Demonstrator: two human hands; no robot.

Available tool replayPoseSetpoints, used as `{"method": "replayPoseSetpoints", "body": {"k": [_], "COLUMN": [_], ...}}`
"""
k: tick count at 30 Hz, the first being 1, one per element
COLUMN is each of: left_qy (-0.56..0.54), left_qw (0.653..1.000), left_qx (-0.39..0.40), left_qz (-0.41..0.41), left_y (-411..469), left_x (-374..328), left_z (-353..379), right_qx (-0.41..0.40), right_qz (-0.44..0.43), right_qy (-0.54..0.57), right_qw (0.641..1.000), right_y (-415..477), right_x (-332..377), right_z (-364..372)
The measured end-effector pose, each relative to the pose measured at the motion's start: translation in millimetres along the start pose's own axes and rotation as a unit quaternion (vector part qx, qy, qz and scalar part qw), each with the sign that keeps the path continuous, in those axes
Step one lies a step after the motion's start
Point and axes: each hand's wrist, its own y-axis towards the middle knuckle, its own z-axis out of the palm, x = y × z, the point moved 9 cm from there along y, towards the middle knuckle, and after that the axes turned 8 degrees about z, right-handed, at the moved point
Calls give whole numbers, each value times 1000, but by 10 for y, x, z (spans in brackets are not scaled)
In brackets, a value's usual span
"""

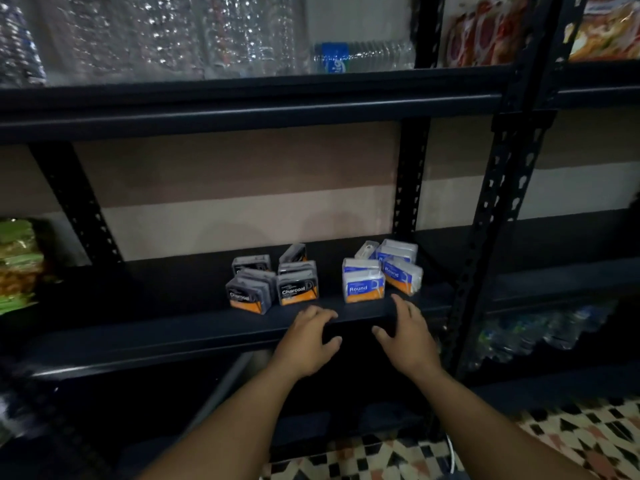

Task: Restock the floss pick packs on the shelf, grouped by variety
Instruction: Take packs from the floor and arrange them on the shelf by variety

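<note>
Charcoal packs [273,280]: dark cluster, mid shelf [156,306], front labels fwd. Round packs [381,271]: white/blue cluster to their right, separated by a gap; rear ones tilted. L hand [308,344] & R hand [407,337]: at shelf front edge, below the gap, palms down. Fingers [322,315] released, loosely spread, holding nothing. Contact w/ shelf edge: cannot tell. Level above: bottle [360,57] lying on side. Far left: green packets [17,265].
</note>
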Motion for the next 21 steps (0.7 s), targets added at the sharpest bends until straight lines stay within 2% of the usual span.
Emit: {"method": "replayPoseSetpoints", "body": {"k": [3,5,9,11,14,21], "left_qy": [5,-4,4,3,-8,-25], "left_qw": [1000,999,976,955,940,919], "left_qx": [9,42,196,267,300,319], "left_qz": [-6,-34,-99,-126,-163,-229], "left_y": [-211,-350,-671,-893,-1165,-1885], "left_x": [5,72,305,428,630,1335], "left_z": [-126,-152,-12,92,175,588], "right_qx": [42,106,297,359,401,482], "right_qz": [-15,-18,-23,-33,-40,-56], "right_qy": [-16,-25,-59,-100,-129,-191], "right_qw": [999,994,953,927,906,854], "right_y": [-188,-303,-592,-741,-898,-1317], "right_x": [172,267,399,428,429,247], "right_z": [135,289,722,925,1164,2042]}}
